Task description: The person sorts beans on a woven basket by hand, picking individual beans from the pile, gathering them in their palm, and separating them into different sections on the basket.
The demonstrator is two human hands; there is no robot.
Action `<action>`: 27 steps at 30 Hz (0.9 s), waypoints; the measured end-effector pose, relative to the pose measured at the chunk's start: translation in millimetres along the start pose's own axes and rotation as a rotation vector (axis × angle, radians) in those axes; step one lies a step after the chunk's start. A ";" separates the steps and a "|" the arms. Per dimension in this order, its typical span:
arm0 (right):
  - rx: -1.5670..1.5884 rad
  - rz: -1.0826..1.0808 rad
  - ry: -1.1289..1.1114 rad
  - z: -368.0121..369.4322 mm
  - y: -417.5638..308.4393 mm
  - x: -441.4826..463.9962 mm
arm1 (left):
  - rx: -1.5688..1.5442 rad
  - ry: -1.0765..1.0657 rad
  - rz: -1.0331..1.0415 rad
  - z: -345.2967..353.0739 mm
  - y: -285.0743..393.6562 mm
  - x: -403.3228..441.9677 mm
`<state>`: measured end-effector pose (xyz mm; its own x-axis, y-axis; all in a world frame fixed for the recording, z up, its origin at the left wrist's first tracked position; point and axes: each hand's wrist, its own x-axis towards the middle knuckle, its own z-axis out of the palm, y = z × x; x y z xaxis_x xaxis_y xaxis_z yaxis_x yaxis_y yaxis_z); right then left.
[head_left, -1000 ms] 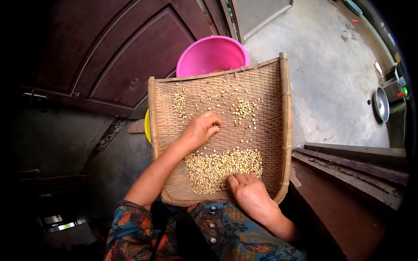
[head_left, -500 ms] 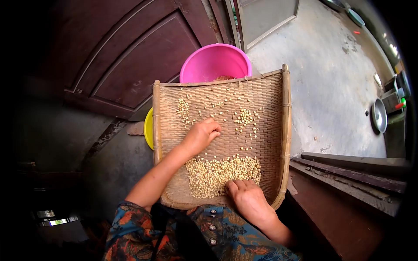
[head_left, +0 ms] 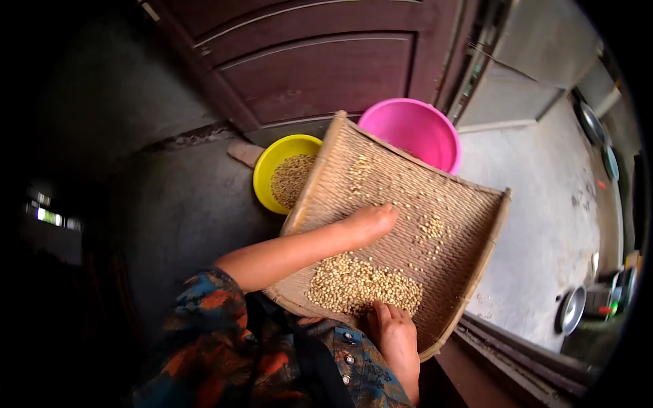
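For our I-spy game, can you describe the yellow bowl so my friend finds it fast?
Start at the maroon door, then the woven winnowing tray before it. Peeking past the tray's left edge is a round bowl with tan grains inside. It's bright yellow; its neighbouring tub is pink.

from my head, the camera faces forward and down past my blue-and-orange patterned cloth shirt [head_left: 371, 360], taking in at close range my bare left hand [head_left: 374, 223], my bare right hand [head_left: 396, 330] and the squarish tan woven tray [head_left: 449, 279], the brown panelled door [head_left: 320, 75] farther off.
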<state>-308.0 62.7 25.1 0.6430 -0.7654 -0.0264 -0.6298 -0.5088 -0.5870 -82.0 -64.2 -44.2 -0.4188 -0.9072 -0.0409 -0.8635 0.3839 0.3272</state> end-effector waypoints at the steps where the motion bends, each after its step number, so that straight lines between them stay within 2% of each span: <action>1: -0.029 -0.008 -0.013 1.6 -0.5 0.4 | 0.008 0.009 0.003 2.5 -1.4 2.9; 4: -0.080 -0.018 -0.062 6.1 -1.4 1.0 | -0.045 0.125 0.027 2.0 2.6 3.4; 11: -0.141 -0.021 -0.150 12.1 -3.8 5.1 | -0.065 0.214 -0.019 29.5 5.4 12.1; 15: -0.157 -0.025 -0.142 16.4 1.4 3.6 | 0.076 0.116 0.045 9.9 6.2 10.3; 20: -0.100 0.055 -0.136 15.9 -4.8 4.6 | 0.063 0.183 0.047 -39.8 6.2 38.9; 23: -0.059 0.076 -0.155 5.0 -15.0 3.3 | 0.083 0.570 0.098 -56.3 -11.3 80.3; 24: -0.053 0.029 -0.136 8.1 -9.0 1.6 | -0.045 0.535 0.025 -83.8 -6.5 82.7; 27: -0.167 -0.021 -0.091 19.6 1.0 -4.8 | -0.034 0.461 -0.064 -119.5 -15.1 112.4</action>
<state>-303.2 73.6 8.8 0.6888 -0.7190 -0.0927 -0.6744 -0.5886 -0.4458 -82.5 -192.5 59.0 -0.1898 -0.9136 0.3596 -0.8704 0.3261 0.3690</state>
